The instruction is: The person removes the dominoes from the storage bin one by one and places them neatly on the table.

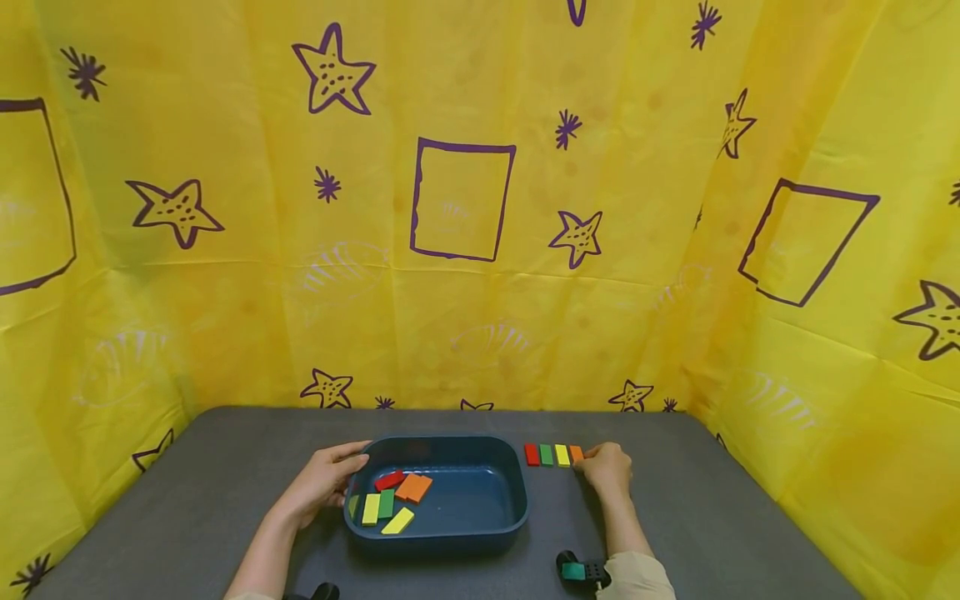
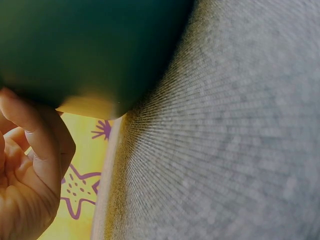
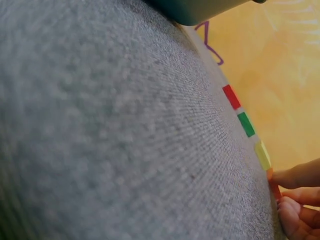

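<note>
My left hand (image 1: pixel 326 479) holds the left side of a dark blue plastic bin (image 1: pixel 442 542), thumb at the rim. In the left wrist view its curled fingers meet the wall of the bin (image 2: pixel 95 45). Right of the bin, a red block (image 1: pixel 532 454), a green block (image 1: pixel 546 454), a yellow block (image 1: pixel 562 455) and an orange block (image 1: pixel 576 453) lie in a row on the table. My right hand (image 1: pixel 609 468) pinches the orange one at the row's right end; the right wrist view shows thumb and fingertips around this orange block (image 3: pixel 274 187), partly hiding it.
Inside the bin's left half lie several flat blocks: a red one (image 1: pixel 389 480), orange ones (image 1: pixel 414 487), a green one (image 1: pixel 386 503) and yellow ones (image 1: pixel 371 509). The grey table (image 1: pixel 690 517) ends at a yellow patterned curtain (image 1: pixel 465 333) behind and at the sides.
</note>
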Tool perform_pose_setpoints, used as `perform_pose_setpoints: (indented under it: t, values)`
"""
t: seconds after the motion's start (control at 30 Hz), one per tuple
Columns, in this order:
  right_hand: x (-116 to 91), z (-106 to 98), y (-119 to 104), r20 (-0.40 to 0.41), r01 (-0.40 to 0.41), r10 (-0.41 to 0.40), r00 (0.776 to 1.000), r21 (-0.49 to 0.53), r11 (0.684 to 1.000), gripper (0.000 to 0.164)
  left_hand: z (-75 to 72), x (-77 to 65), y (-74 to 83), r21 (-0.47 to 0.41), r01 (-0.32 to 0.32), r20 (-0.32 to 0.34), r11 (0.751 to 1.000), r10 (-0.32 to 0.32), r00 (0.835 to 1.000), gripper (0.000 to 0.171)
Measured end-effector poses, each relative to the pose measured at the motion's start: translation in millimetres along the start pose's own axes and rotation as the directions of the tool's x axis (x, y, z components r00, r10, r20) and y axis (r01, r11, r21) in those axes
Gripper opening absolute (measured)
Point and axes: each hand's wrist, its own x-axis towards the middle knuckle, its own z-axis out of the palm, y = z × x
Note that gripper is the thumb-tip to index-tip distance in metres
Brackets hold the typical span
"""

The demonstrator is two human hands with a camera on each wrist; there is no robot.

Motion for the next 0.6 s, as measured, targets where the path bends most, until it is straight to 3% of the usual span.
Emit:
perform_pose_setpoints:
  t: [0.6]
  values:
    - [-0.9, -7.8, -7.6, 0.004, 0.001, -0.001, 1.0, 0.009, 1.0, 0.03, -2.0, -0.2, -0.9, -0.009, -0.011, 0.021, 1.0, 0.011, 1.0, 0.056]
